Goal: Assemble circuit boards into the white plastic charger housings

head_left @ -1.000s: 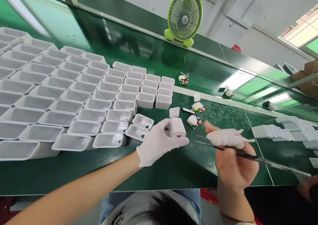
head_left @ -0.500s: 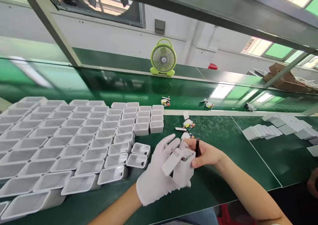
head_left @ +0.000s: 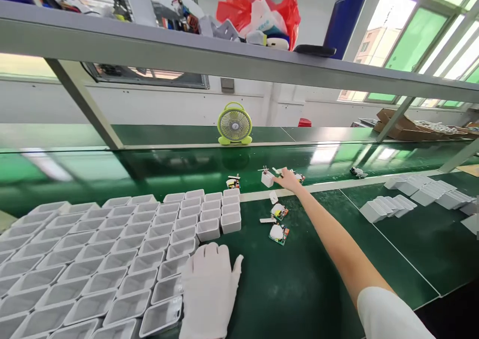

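My left hand [head_left: 209, 291], in a white glove, lies flat with fingers spread over the near white plastic shells [head_left: 164, 299] and holds nothing. My right arm is stretched far out; my right hand [head_left: 288, 179] is at the moving belt [head_left: 168, 171], touching a white charger housing [head_left: 267, 178] that stands there. Its fingers look closed around the housing's edge, though they are small in view. Two small circuit boards with white parts [head_left: 279, 211] [head_left: 277, 233] lie on the green mat [head_left: 307, 279] between my hands.
Many open white shells [head_left: 93, 244] stand in rows at the left. More boards [head_left: 232, 182] [head_left: 358, 171] ride on the belt. White lids [head_left: 385, 206] are stacked at the right. A green fan [head_left: 234, 124] stands beyond the belt, under a loaded shelf [head_left: 224, 54].
Both hands held the white housing before. Now my right hand has carried it out to the belt, and my left hand has dropped flat onto the shells. The camera tilted up.
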Demonstrator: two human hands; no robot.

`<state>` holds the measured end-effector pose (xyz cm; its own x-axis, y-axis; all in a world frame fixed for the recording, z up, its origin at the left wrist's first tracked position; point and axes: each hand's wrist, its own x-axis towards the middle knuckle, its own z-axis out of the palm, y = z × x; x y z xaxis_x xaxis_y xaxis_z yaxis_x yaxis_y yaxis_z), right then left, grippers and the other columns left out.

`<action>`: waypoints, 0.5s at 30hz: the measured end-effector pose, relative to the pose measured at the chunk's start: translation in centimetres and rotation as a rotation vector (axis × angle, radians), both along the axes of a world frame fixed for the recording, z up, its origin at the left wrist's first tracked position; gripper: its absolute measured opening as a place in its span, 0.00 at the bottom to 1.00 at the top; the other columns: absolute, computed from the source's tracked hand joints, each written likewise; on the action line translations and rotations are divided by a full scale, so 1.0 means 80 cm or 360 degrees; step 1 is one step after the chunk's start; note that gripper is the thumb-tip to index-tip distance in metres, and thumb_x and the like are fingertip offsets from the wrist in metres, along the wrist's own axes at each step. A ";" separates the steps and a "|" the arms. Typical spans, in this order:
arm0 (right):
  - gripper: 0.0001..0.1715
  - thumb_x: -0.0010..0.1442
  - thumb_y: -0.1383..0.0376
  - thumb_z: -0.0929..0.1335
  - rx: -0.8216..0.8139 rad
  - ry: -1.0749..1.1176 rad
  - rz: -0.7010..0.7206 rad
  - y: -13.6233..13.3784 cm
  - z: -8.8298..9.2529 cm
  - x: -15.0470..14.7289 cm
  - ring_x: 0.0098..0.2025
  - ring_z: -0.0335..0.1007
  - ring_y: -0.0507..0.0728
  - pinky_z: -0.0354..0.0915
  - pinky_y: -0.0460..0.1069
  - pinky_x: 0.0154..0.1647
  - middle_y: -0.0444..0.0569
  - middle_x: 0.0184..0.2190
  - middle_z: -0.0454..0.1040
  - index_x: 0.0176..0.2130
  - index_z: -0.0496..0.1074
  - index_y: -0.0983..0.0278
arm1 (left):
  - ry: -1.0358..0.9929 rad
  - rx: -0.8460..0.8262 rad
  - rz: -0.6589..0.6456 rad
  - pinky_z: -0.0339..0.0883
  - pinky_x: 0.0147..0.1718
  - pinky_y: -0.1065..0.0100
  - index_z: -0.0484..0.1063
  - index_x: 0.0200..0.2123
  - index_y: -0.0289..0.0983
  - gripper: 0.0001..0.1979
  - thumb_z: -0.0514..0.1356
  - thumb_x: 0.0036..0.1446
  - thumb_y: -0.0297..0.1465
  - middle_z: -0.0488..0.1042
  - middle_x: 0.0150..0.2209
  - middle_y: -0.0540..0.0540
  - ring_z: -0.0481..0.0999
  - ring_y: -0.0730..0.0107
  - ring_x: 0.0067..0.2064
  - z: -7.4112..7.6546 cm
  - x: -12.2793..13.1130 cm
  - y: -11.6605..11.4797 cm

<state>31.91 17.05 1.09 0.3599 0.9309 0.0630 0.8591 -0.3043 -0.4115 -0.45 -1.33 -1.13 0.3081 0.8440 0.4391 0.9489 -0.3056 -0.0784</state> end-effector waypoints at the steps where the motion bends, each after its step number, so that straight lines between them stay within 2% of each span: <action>1: 0.21 0.68 0.56 0.69 -0.0027 -0.0069 -0.0022 -0.004 0.001 0.018 0.51 0.74 0.61 0.74 0.60 0.51 0.53 0.54 0.73 0.56 0.70 0.64 | 0.0004 -0.0003 0.0014 0.65 0.39 0.55 0.73 0.31 0.36 0.13 0.55 0.64 0.36 0.74 0.34 0.38 0.73 0.50 0.38 0.001 0.000 -0.001; 4: 0.22 0.68 0.57 0.70 -0.0139 -0.0249 -0.0075 -0.012 0.002 0.073 0.53 0.73 0.61 0.73 0.61 0.53 0.54 0.56 0.72 0.57 0.69 0.64 | 0.0003 0.0017 0.0070 0.63 0.38 0.55 0.74 0.31 0.36 0.15 0.55 0.65 0.38 0.72 0.33 0.38 0.71 0.51 0.37 0.005 0.000 -0.003; 7: 0.21 0.68 0.57 0.70 -0.0273 -0.0362 -0.0024 -0.009 -0.003 0.101 0.51 0.74 0.60 0.74 0.60 0.51 0.53 0.55 0.73 0.56 0.70 0.64 | 0.0008 0.0009 0.0126 0.63 0.40 0.53 0.75 0.29 0.35 0.17 0.56 0.64 0.39 0.72 0.32 0.38 0.70 0.50 0.38 0.008 0.000 -0.004; 11: 0.21 0.68 0.56 0.69 -0.0303 -0.0508 0.0084 -0.001 -0.006 0.095 0.49 0.75 0.60 0.74 0.58 0.48 0.52 0.52 0.74 0.54 0.71 0.65 | -0.0014 -0.0051 0.0071 0.65 0.46 0.49 0.78 0.26 0.34 0.15 0.57 0.63 0.31 0.74 0.35 0.37 0.71 0.45 0.45 0.006 0.001 -0.004; 15: 0.24 0.67 0.53 0.69 -0.0197 -0.0719 0.0210 -0.034 0.003 0.078 0.49 0.73 0.60 0.72 0.58 0.49 0.55 0.55 0.71 0.55 0.69 0.65 | -0.0078 -0.0042 -0.0071 0.67 0.48 0.49 0.79 0.26 0.35 0.12 0.60 0.59 0.21 0.77 0.37 0.39 0.74 0.49 0.46 -0.004 0.007 -0.006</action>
<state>38.13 14.36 1.34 0.2007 0.9770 0.0719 0.9780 -0.2041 0.0437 0.12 -1.79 -1.48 0.3243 0.8412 0.4326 0.9368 -0.3491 -0.0234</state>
